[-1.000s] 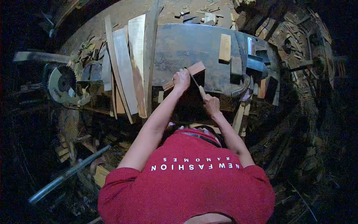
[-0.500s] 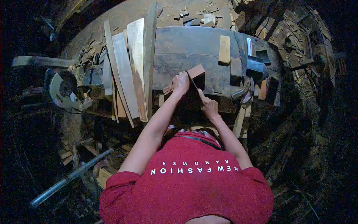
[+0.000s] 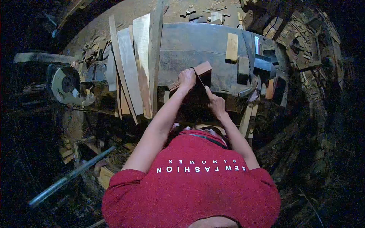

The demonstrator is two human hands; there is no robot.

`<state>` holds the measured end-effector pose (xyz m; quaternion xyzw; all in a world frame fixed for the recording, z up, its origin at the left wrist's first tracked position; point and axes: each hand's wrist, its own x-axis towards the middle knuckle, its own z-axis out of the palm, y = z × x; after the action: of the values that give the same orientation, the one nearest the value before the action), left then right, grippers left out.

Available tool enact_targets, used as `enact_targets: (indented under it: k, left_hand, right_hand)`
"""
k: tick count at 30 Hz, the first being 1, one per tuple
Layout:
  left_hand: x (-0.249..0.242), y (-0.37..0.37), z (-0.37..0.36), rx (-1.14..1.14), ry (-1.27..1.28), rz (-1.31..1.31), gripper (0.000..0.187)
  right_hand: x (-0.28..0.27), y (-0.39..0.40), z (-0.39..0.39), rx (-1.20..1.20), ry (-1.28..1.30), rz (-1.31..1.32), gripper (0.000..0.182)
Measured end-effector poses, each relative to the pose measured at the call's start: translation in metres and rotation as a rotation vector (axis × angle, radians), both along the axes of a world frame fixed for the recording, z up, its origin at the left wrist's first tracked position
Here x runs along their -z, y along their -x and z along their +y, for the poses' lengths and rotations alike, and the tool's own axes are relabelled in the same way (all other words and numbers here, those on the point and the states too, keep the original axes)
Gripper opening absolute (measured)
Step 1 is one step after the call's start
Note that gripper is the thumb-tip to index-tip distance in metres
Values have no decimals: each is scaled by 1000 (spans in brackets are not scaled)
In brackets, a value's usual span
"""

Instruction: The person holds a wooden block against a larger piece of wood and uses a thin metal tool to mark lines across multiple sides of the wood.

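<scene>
A reddish wooden block (image 3: 203, 68) lies slanted near the front edge of the metal-topped bench (image 3: 190, 41). Closed over its middle is my left hand (image 3: 187, 79), pressing from above; the block's near end shows below the fingers. My right hand (image 3: 217, 105) grips the light handle of a narrow dark-bladed tool (image 3: 200, 79), with the index finger stretched along the handle. The blade runs forward across the block, right beside the left hand's fingertips. I cannot tell the tool's exact kind.
Long boards (image 3: 141, 41) lean over the bench at left, beside a circular saw blade with a guard (image 3: 62, 85). To the right lie a pale wood block (image 3: 232, 47), a dark metal tool (image 3: 263, 63) and offcuts. A metal pipe (image 3: 72, 176) slants at lower left.
The whole view has shifted slightly, bench and hands together. Both hands keep their grips, and the blade still lies across the block, with little visible movement against it.
</scene>
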<state>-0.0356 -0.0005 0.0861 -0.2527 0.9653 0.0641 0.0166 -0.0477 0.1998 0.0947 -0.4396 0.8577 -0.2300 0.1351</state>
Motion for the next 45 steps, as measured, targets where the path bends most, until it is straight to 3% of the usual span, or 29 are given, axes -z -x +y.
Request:
enact_targets:
  k: [3,10,12,14,17,21,26,33,37,41,45]
  left_hand:
    - [1,2,0,-16,-1,-65,12]
    - [-1,-1,1,-2,-10,18,13]
    - [8,-2,-4,10,-5,97,10]
    - [9,-4,-5,13,-20,158,9]
    - [-1,-7,0,68,14,89,11]
    - [-4,-3,0,29,20,28,11]
    - [-11,-2,-3,31,-41,51,12]
    - [3,-1,-9,1,-97,68,9]
    - [11,-1,-11,16,-108,49,11]
    - [16,-5,-12,38,-120,198,12]
    - [13,-4,-8,30,-50,113,12]
  right_hand:
    - [2,-8,14,-14,10,25,80]
    - [11,21,-46,33,113,33,82]
    - [11,19,-48,53,-11,66,80]
    - [25,11,-26,29,88,12,84]
    - [5,-6,9,13,-14,-35,82]
    - [7,-3,-3,11,-66,-1,81]
    - [31,18,-49,66,109,-1,81]
    - [11,-7,15,39,21,-73,82]
    - [15,4,-10,43,23,-3,88]
    - [36,18,-44,79,115,1,79]
    - [23,7,-17,57,106,43,78]
